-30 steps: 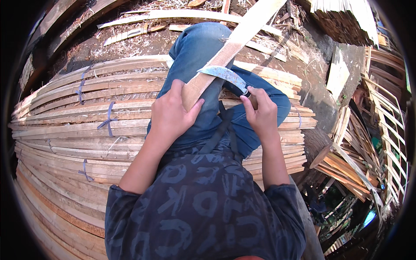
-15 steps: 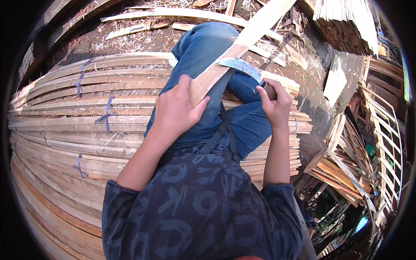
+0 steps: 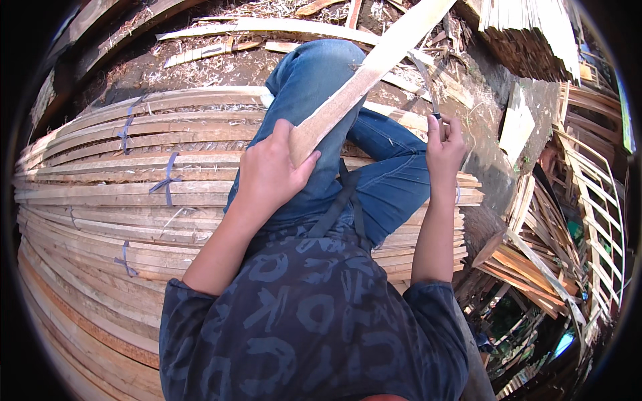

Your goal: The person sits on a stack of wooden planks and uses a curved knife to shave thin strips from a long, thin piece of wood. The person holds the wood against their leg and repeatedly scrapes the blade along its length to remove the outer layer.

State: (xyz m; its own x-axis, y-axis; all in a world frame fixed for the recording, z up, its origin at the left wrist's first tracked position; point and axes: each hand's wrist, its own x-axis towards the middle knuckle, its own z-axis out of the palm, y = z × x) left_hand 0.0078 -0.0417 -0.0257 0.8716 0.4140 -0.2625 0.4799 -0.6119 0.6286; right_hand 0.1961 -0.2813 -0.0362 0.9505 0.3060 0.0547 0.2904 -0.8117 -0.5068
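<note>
Over stacked slats, left hand [image 3: 271, 175] grips a rough plank [image 3: 366, 72] (pale, flat); right hand [image 3: 445, 144] clasps a curved blade [image 3: 424, 75].

Head camera looks steeply down, close over lap; rim perhaps distorted.

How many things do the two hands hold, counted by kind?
Wooden slat, in the left hand: 1
Knife, in the right hand: 1
Total: 2
</note>
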